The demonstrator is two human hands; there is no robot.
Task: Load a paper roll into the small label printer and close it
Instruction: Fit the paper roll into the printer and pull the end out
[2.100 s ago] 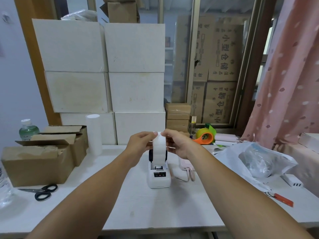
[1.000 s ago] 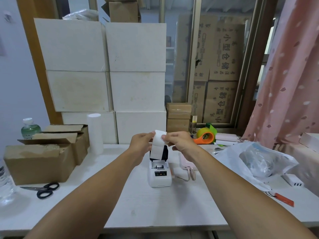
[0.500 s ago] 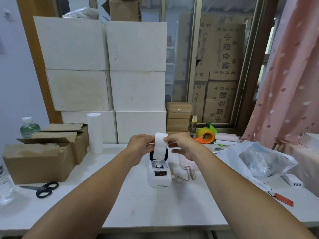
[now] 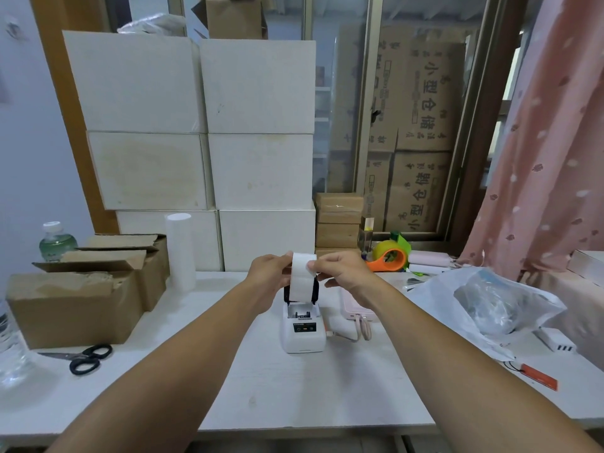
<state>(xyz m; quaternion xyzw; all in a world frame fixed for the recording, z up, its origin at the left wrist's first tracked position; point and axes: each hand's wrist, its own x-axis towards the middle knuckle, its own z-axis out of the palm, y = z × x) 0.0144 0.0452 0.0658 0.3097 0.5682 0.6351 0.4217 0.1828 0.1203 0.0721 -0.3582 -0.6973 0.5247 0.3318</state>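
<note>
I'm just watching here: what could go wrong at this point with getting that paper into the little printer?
Both the left hand and right hand hold the paper roll above the open label printer, with a strip hanging loose. It might unwind further or go in crooked. The pink cable beside the printer could also snag a wrist.

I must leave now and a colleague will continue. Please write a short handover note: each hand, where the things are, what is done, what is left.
Left hand and right hand: both pinch the paper roll, one at each side, in the air above the printer.
Label printer: on the white table, lid up, paper bay open and appears empty. A loose strip of paper hangs from the roll toward the bay.
Done: printer opened, roll picked up.
Left: seat the roll in the bay, feed the strip out, close the lid.
</note>
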